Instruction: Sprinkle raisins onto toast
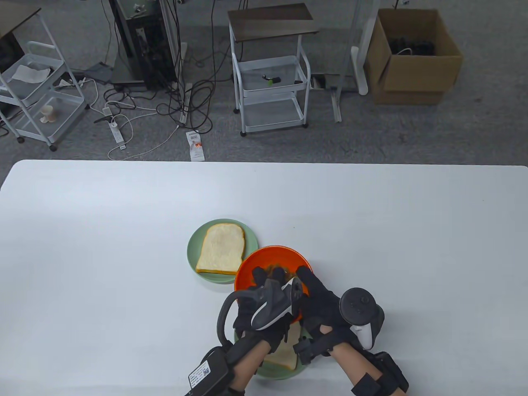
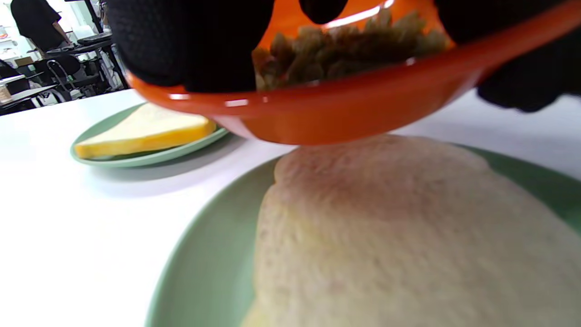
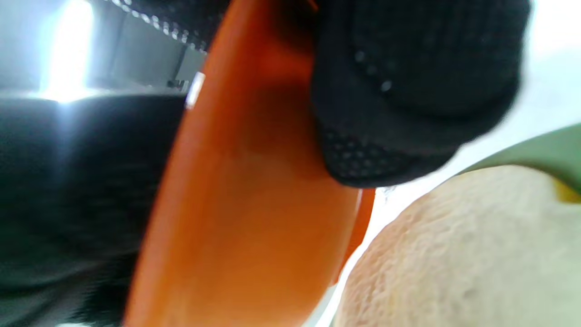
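Right hand (image 1: 326, 305) grips orange bowl (image 1: 268, 260) rim, tilted just above near toast (image 2: 408, 236); left hand (image 1: 264, 305) fingers reach into the raisins (image 2: 345, 50), pinch not discernible; both near and far toast (image 1: 220, 248) bare, so sprinkling not yet begun.

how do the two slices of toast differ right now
The far toast lies fully in view on its green plate; the near toast is mostly covered by the hands and the orange bowl of raisins held above it. The far slice shows a yellow crust edge; the near one looks paler. Both are bare, each on a green plate.
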Action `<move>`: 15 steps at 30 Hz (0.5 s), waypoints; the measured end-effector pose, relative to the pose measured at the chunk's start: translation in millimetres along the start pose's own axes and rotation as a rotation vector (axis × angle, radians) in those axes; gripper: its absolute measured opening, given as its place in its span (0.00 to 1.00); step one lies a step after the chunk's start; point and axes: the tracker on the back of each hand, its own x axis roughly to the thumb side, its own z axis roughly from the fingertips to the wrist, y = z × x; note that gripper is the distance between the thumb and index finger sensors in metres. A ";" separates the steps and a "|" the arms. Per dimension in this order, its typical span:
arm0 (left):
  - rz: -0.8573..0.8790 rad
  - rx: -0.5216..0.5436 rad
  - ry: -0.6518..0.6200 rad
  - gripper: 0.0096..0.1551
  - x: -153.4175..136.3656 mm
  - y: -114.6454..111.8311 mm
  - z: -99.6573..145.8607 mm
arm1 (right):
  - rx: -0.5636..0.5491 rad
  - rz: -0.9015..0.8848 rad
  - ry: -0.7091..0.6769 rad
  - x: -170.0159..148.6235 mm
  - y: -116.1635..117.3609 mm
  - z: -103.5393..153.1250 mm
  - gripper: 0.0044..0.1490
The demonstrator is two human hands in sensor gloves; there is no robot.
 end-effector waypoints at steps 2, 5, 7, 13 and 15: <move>0.002 0.020 0.008 0.54 -1.2 -2.6 -2.1 | 0.006 -0.020 0.017 1.3 2.0 3.3 0.36; 0.028 0.067 0.007 0.51 -6.3 -3.6 -2.5 | 0.012 -0.070 0.042 -1.1 4.4 2.3 0.36; 0.050 0.110 -0.002 0.47 -8.4 -4.0 -2.0 | 0.006 -0.096 0.053 -1.5 4.9 2.2 0.36; 0.081 0.239 -0.040 0.31 -12.0 -6.5 -0.3 | 0.018 -0.116 0.058 -1.2 4.6 3.7 0.35; 0.097 0.271 -0.050 0.26 -13.6 -8.9 -0.9 | 0.021 -0.092 0.041 0.5 5.6 4.0 0.35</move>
